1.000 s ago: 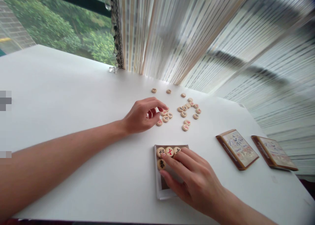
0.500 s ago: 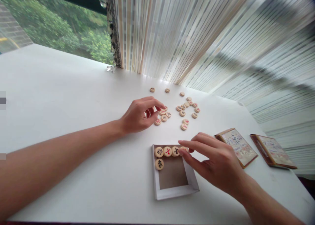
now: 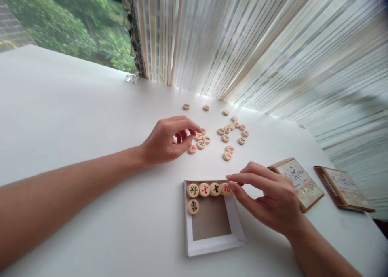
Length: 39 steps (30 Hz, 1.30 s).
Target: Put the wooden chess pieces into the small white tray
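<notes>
A shallow white box tray (image 3: 212,244) with a brown floor lies on the white table (image 3: 75,107). Several round wooden chess discs (image 3: 204,189) line its far edge, and one more sits below them at the left. My right hand (image 3: 269,196) has its thumb and forefinger pinched at the rightmost disc (image 3: 226,188), red-marked, in the tray's far right corner. Further back, my left hand (image 3: 166,139) curls over a small cluster of discs (image 3: 200,141), fingertips touching them. More loose discs (image 3: 232,133) lie scattered to the right of that hand.
Two flat brown-edged boxes with printed tops lie at the right, one (image 3: 298,184) close to my right hand, the other (image 3: 344,188) near the table's edge. Striped curtains hang behind the table, and a window with trees shows at the far left.
My right hand left the tray's floor and moved to its far right corner, where a fourth disc now sits in the top row. My left hand stayed on the cluster.
</notes>
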### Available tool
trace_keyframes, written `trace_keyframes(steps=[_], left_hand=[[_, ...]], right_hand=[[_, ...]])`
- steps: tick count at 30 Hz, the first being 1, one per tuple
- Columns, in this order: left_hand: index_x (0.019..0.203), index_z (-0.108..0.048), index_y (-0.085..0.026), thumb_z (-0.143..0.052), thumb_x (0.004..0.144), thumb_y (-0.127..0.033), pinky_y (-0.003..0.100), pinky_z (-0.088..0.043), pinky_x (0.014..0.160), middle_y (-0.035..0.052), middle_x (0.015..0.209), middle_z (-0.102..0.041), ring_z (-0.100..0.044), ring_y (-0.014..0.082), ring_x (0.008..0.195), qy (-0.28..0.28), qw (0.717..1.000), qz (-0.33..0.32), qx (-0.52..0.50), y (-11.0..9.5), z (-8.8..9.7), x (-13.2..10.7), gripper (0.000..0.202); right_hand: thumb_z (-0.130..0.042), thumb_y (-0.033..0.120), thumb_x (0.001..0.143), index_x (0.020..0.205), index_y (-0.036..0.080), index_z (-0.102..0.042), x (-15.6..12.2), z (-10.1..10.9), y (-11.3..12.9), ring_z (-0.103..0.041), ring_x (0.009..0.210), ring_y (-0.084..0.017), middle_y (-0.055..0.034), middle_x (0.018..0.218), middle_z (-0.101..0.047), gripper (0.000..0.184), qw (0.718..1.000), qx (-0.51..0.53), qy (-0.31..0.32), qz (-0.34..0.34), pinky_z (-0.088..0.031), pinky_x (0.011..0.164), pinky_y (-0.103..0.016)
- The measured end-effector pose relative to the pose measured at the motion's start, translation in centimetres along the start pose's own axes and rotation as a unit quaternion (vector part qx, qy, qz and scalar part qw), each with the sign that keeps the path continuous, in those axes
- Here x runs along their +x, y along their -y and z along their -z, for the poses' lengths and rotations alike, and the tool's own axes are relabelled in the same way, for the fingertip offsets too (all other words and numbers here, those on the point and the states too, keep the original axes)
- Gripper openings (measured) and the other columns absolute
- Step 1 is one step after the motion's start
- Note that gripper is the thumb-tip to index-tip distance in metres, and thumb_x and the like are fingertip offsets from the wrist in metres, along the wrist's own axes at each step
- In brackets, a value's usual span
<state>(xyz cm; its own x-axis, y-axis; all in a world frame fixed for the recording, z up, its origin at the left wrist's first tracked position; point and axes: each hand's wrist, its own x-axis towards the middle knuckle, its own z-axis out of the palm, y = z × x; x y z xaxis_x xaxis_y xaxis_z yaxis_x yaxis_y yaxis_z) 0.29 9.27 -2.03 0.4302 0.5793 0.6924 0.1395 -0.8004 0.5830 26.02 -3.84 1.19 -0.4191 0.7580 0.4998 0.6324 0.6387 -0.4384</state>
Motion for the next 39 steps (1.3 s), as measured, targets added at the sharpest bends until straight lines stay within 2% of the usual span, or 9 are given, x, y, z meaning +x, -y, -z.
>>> trace_keyframes(steps=[6,15,23,31,35,39], left_hand=[[0.099,-0.078,-0.015,-0.064,0.087,-0.005,0.019,-0.060,0.064,0.0056,0.091,-0.079,-0.071,0.0107,0.068,0.007,1.000,0.011,0.015,-0.3,0.1,0.2,0.022],[0.098,-0.079,-0.015,-0.065,0.087,-0.007,0.019,-0.059,0.063,0.0049,0.089,-0.079,-0.070,0.0105,0.065,0.012,1.000,0.012,0.026,-0.2,0.1,0.3,0.020],[0.096,-0.079,-0.015,-0.064,0.087,-0.005,0.019,-0.057,0.062,0.0053,0.088,-0.078,-0.068,0.0097,0.064,0.020,1.000,0.005,0.022,0.0,0.2,0.2,0.020],[0.095,-0.079,-0.014,-0.062,0.088,-0.004,0.019,-0.054,0.063,0.0050,0.088,-0.076,-0.065,0.0092,0.064,0.029,0.999,0.011,0.024,0.4,0.2,-0.1,0.021],[0.094,-0.080,-0.013,-0.061,0.088,-0.003,0.019,-0.053,0.064,0.0053,0.087,-0.075,-0.064,0.0083,0.063,0.030,0.999,0.016,0.022,0.3,0.3,0.0,0.022],[0.094,-0.080,-0.012,-0.061,0.088,-0.003,0.018,-0.053,0.063,0.0057,0.088,-0.075,-0.064,0.0081,0.063,0.026,0.999,0.015,0.013,0.5,0.3,0.0,0.022]], right_hand=[[-0.069,0.009,0.093,0.098,0.019,-0.079,-0.2,1.0,-1.7,-0.066,0.065,-0.016,-0.0048,0.079,-0.071,0.014,1.000,-0.016,-0.009,-0.024,-0.051,0.056,-0.029],[-0.067,0.009,0.095,0.096,0.018,-0.077,-0.4,0.2,-1.7,-0.065,0.066,-0.016,-0.0054,0.077,-0.071,0.013,1.000,0.018,0.003,-0.012,-0.052,0.058,-0.028],[-0.069,0.014,0.096,0.089,0.017,-0.077,-0.6,0.0,-2.8,-0.061,0.063,-0.014,-0.0027,0.075,-0.068,0.011,0.998,0.003,-0.019,-0.059,-0.046,0.056,-0.027],[-0.066,0.024,0.101,0.085,0.018,-0.078,-0.6,-0.4,-3.8,-0.058,0.062,-0.016,-0.0043,0.074,-0.072,0.021,0.989,-0.030,-0.077,-0.121,-0.045,0.058,-0.030],[-0.066,0.033,0.101,0.088,0.020,-0.080,-0.5,-0.6,-4.8,-0.058,0.065,-0.017,-0.0059,0.080,-0.076,0.024,0.974,-0.024,-0.100,-0.201,-0.046,0.062,-0.031],[-0.067,0.043,0.099,0.099,0.018,-0.082,-0.2,-0.8,-6.4,-0.061,0.066,-0.018,-0.0074,0.082,-0.078,0.029,0.958,-0.005,-0.109,-0.263,-0.048,0.060,-0.031]])
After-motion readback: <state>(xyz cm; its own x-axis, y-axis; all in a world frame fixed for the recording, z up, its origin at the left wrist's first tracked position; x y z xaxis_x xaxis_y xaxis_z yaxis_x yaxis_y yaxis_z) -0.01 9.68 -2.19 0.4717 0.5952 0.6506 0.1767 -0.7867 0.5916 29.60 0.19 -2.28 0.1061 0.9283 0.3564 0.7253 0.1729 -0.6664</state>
